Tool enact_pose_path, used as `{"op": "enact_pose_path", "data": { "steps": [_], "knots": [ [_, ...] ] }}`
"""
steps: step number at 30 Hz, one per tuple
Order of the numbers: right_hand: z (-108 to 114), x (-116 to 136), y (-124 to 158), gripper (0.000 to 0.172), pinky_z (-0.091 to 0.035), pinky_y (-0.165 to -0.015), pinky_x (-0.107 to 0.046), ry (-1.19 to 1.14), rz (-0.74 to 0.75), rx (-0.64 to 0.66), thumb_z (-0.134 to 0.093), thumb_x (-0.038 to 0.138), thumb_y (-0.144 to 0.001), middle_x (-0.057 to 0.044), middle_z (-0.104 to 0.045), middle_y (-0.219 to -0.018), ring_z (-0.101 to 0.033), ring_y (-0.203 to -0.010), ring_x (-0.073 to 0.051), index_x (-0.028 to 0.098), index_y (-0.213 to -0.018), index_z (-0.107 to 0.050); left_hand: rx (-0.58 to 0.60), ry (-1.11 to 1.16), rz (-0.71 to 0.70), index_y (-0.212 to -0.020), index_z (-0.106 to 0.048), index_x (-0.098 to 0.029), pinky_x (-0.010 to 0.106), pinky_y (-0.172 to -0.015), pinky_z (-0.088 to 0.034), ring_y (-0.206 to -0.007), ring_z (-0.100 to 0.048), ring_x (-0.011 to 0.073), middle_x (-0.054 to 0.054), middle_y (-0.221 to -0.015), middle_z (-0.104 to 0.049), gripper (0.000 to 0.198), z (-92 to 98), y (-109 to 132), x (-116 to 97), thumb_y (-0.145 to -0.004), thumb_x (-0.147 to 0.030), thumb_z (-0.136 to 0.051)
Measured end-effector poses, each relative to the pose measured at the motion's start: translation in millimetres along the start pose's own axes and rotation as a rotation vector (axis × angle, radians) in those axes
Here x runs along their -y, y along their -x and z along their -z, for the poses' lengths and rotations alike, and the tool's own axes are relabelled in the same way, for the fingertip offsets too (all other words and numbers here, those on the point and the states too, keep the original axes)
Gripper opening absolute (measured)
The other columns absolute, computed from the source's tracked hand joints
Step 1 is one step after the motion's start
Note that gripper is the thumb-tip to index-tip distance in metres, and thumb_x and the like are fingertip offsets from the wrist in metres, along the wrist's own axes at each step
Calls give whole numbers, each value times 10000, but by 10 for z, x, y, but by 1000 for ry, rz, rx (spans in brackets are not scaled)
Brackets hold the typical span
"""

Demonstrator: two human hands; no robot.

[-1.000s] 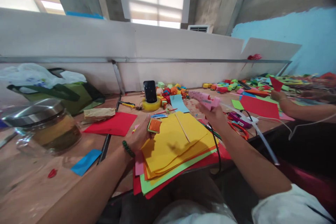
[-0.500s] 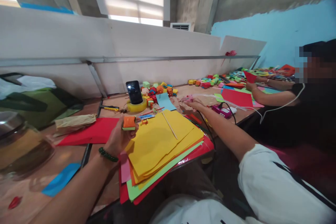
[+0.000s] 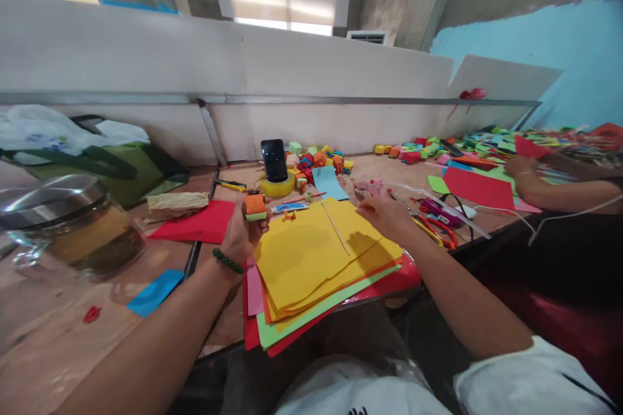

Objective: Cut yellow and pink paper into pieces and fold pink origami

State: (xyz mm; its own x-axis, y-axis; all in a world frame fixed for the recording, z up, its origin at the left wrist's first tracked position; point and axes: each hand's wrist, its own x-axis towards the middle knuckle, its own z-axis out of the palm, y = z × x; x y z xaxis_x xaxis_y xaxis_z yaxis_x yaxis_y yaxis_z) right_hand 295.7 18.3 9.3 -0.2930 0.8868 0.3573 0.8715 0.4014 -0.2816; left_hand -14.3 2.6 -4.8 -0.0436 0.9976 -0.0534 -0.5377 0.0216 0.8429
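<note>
My left hand (image 3: 247, 224) is closed round a small orange and green block (image 3: 256, 206), held above the left edge of a paper stack. My right hand (image 3: 384, 215) hovers over the right side of the yellow sheets (image 3: 306, 253), its fingers drawn together; anything in them is too small to make out. A thin pale stick (image 3: 335, 227) lies on the top yellow sheet. Orange, green, pink and red sheets show beneath. Just past the stack are a small orange piece (image 3: 289, 215) and a blue-and-white tube (image 3: 290, 207). Behind my right hand lies a small pink heap (image 3: 372, 187).
A phone (image 3: 274, 160) leans upright at a yellow tape roll (image 3: 277, 187), beside several coloured blocks (image 3: 318, 159). Red-and-yellow-handled pliers (image 3: 438, 232) and a purple device (image 3: 440, 213) lie right. A glass jar (image 3: 97, 246) stands left. A co-worker's hand (image 3: 520, 168) holds red paper.
My right hand has come back from the pink heap to above the yellow sheets, uncovering the pliers. My left hand keeps the block. The view has turned left.
</note>
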Motion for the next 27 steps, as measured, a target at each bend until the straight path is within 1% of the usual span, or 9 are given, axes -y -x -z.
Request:
{"op": "enact_pose_path", "data": {
  "steps": [3,7,9,11,15,17,20,23,27],
  "knots": [
    [-52,468,-127,266,-475,-756,-294,10,248,134,-458,242,-948,-33,-716,-981,-654,-884,-207,288,-1106,-668,-5,-15,16,-842,-634,-129,155,-383,-358,-384,-455,70,14,-548,-584,502,-8,16,6,-951,-530,-353],
    [-217,903,-490,414,-459,-790,-297,84,408,228,-440,43,-882,-96,-638,-1184,-601,-1026,-228,247,-1175,-650,0,-27,4,-848,-623,-132,160,-390,-358,-393,-462,76,8,-540,-581,497,3,30,19,-929,-563,-388],
    [-359,982,-659,475,-448,-812,-304,100,490,270,-483,-24,-815,-102,-594,-1255,-571,-1062,-231,247,-1167,-652,-2,-32,0,-845,-617,-127,162,-390,-352,-389,-458,76,12,-537,-585,489,7,29,29,-934,-548,-385],
    [-521,987,-786,476,-440,-808,-303,102,550,301,-512,-49,-776,-106,-609,-1224,-569,-1045,-225,222,-1141,-653,-7,-34,-4,-839,-615,-124,166,-388,-346,-386,-458,79,14,-529,-587,478,4,28,36,-933,-536,-391],
    [-788,874,-919,264,-428,-755,-279,60,582,300,-557,0,-775,-103,-683,-997,-596,-937,-211,144,-956,-681,-22,-33,-7,-825,-615,-128,167,-384,-333,-383,-455,83,10,-508,-581,475,-21,41,33,-921,-544,-407],
    [-858,801,-942,157,-425,-737,-261,10,586,277,-587,39,-777,-76,-694,-901,-605,-870,-188,147,-840,-682,-31,-37,-2,-825,-610,-128,167,-385,-333,-378,-452,82,11,-503,-581,476,-33,48,30,-935,-529,-379],
    [-878,719,-925,117,-430,-690,-240,-87,566,192,-605,54,-756,-38,-683,-789,-604,-756,-153,156,-743,-661,-44,-54,-1,-835,-599,-132,171,-390,-347,-375,-451,82,11,-513,-589,469,-38,48,37,-943,-524,-365],
    [-801,721,-841,102,-448,-640,-234,-205,522,33,-565,105,-803,-26,-667,-771,-588,-676,-127,165,-765,-639,-57,-83,-12,-798,-581,-144,181,-399,-373,-387,-467,87,13,-529,-598,470,-33,39,62,-910,-570,-418],
    [-607,878,-630,130,-490,-635,-250,-349,514,-174,-485,203,-895,-47,-674,-862,-605,-719,-134,191,-855,-608,-67,-147,-33,-762,-579,-149,188,-393,-374,-394,-469,92,15,-536,-601,491,-52,48,104,-865,-618,-476]
  ]
}}
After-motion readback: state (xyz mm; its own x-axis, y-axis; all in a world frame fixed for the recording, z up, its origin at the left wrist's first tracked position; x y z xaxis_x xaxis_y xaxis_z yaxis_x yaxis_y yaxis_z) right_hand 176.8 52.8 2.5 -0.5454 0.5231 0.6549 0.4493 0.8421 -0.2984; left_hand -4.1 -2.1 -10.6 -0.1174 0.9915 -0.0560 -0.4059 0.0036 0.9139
